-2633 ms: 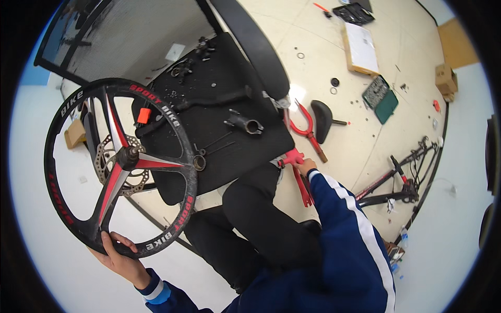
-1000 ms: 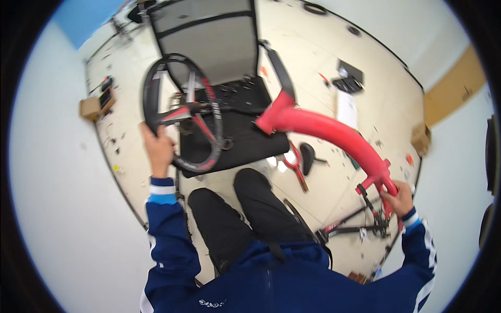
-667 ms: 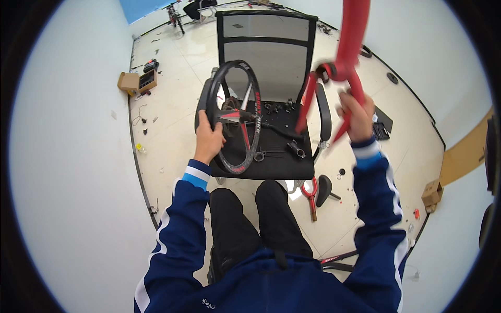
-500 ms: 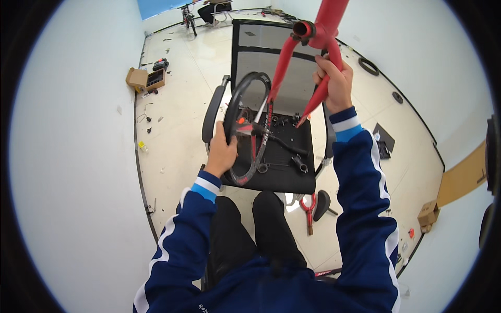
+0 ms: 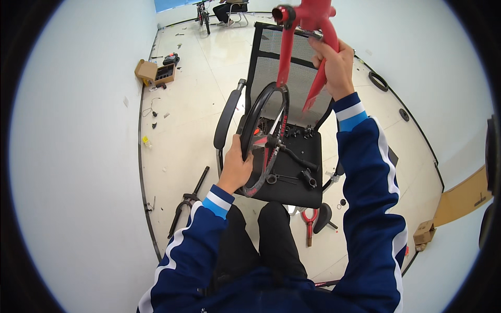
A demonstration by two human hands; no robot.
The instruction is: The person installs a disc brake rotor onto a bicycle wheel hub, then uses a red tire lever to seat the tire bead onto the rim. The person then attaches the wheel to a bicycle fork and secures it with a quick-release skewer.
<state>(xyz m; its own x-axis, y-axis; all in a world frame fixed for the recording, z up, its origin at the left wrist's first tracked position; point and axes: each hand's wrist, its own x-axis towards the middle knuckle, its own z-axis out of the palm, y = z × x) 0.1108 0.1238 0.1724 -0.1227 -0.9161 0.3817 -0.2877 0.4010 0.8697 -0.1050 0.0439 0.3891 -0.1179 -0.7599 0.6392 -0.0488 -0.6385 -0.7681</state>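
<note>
My left hand [image 5: 236, 166] is closed around the near-left edge of a bicycle wheel [image 5: 253, 116], which stands upright over the seat of a black mesh-backed office chair [image 5: 297, 194]. Raised at the upper right, a red bicycle frame [image 5: 315, 18] is gripped by my right hand [image 5: 335, 68] on one of its tubes. The frame's other slim tube comes down to the top of the wheel; I cannot tell whether they touch. On the seat lie a black clamp-like part [image 5: 309, 178], a dark ring [image 5: 271, 179] and several small dark parts.
A red fork [image 5: 309, 225] and a black saddle [image 5: 324, 215] lie on the floor before the chair. A black fork [image 5: 187, 201] is at the left. Tyres [image 5: 378, 81] and cardboard boxes [image 5: 148, 70] lie along the walls. A person sits far back near a bicycle [image 5: 203, 15].
The view has shifted, bringing the black fork on the left floor into sight. The red frame has moved up and slightly left in the picture. Both hands keep their grip.
</note>
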